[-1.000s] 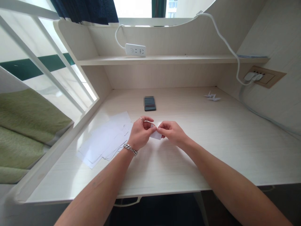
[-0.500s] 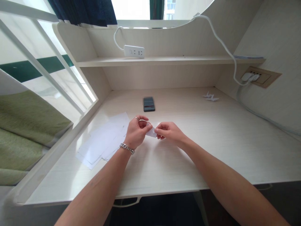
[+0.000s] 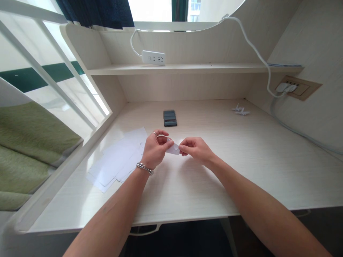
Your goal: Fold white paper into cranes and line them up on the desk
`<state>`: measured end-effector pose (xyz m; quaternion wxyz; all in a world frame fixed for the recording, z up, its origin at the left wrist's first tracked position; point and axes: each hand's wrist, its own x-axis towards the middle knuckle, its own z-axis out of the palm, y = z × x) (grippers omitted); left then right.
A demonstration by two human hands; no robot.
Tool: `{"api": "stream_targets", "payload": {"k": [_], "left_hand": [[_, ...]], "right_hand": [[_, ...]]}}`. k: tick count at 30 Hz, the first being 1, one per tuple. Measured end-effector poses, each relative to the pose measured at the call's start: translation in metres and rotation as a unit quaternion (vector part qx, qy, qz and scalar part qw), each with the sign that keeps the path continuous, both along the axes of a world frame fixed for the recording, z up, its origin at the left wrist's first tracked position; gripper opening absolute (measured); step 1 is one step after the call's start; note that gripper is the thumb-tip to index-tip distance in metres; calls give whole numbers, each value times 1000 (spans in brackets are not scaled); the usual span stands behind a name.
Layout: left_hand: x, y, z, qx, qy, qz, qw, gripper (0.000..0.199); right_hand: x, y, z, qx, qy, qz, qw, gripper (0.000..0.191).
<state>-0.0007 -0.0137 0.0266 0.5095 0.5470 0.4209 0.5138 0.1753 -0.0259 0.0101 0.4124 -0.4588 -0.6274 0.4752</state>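
Observation:
A small folded piece of white paper (image 3: 173, 148) is held between my two hands above the middle of the desk. My left hand (image 3: 157, 147) pinches its left part between thumb and fingers, with a ring on one finger and a chain bracelet at the wrist. On the paper's right edge, the thumb and curled fingers of my right hand (image 3: 195, 147) are closed. My fingers hide parts of the paper. Loose white sheets (image 3: 120, 153) lie overlapping on the desk, left of my left hand.
A dark phone (image 3: 170, 118) lies behind my hands on the desk (image 3: 257, 160). Folded paper cranes (image 3: 242, 111) stand at the back right. A power strip (image 3: 153, 58) rests on the shelf, and a white cable hangs at the right.
My right hand has shifted very slightly right and up, showing a little more of the paper. My left hand keeps its pinch.

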Motion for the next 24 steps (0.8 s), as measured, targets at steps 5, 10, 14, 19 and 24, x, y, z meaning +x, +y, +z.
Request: {"api": "stream_targets", "payload": {"k": [5, 10, 14, 19, 24], "left_hand": [[2, 0, -5, 4, 25, -13, 1000, 35], [4, 1, -7, -14, -3, 17, 1000, 35], [3, 2, -4, -20, -27, 47, 998, 37], [6, -1, -6, 0, 19, 27, 999, 32], [14, -5, -8, -8, 6, 9, 1000, 37]], "right_hand": [[-2, -2, 2, 21, -34, -20, 999, 14], [-2, -2, 1, 36, -47, -46, 997, 14], [-2, -1, -1, 25, -40, -38, 998, 14], [-5, -1, -2, 11, -27, -29, 999, 15], [-9, -1, -3, -5, 15, -55, 998, 13]]}}
